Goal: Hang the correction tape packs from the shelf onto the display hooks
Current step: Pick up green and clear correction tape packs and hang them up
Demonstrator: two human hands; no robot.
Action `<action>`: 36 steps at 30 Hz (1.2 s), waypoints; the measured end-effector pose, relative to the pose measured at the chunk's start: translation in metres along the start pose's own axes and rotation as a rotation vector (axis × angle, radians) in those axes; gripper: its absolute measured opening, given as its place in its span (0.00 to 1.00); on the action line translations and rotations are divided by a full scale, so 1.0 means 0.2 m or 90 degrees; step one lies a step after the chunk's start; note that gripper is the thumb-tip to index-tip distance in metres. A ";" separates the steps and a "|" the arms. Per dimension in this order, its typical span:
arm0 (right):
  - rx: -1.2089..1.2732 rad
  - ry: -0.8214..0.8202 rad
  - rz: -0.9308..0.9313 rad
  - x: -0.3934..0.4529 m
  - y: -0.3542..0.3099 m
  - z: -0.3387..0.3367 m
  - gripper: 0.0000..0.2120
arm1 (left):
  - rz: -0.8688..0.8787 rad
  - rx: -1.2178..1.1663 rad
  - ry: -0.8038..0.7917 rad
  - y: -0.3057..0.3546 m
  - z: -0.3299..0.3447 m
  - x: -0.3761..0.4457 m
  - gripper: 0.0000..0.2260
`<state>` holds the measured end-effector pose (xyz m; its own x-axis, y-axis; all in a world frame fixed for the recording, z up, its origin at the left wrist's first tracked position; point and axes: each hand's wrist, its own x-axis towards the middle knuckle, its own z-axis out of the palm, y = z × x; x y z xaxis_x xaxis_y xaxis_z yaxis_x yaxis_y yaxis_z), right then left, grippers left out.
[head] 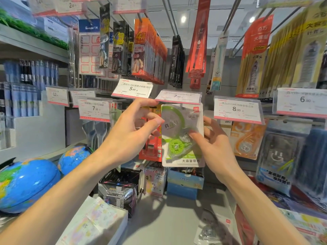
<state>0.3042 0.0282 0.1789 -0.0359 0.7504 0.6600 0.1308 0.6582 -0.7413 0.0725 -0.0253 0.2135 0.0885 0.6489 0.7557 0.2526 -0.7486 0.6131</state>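
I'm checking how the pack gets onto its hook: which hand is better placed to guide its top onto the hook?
Probably the left hand: its fingers reach the green correction tape pack near the top, just under the 7.90 price tag. The right hand grips the pack lower down, steadying it.

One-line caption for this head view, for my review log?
Both hands, left hand and right hand, lift a green correction tape pack toward the hook under a price tag.
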 end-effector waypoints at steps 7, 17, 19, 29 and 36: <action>0.004 0.027 0.017 0.03 0.03 0.03 0.23 | -0.001 -0.009 -0.003 -0.01 0.01 -0.01 0.14; -0.026 0.063 0.023 0.01 0.02 0.09 0.24 | -0.024 -0.005 0.017 -0.05 0.06 -0.04 0.15; -0.005 0.076 0.005 0.02 0.05 0.11 0.22 | -0.043 -0.002 0.015 -0.08 0.08 -0.06 0.17; -0.046 0.172 -0.042 0.01 0.05 0.13 0.21 | -0.041 0.042 0.055 -0.30 0.11 0.01 0.13; -0.118 0.199 -0.010 0.02 0.14 0.19 0.24 | -0.076 0.065 -0.025 -0.50 0.17 0.12 0.16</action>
<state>0.2699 0.0527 0.1566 0.2608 0.6672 0.6978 0.3105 0.6264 -0.7150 0.0823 0.0698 0.1637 0.0885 0.7389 0.6679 0.3603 -0.6489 0.6701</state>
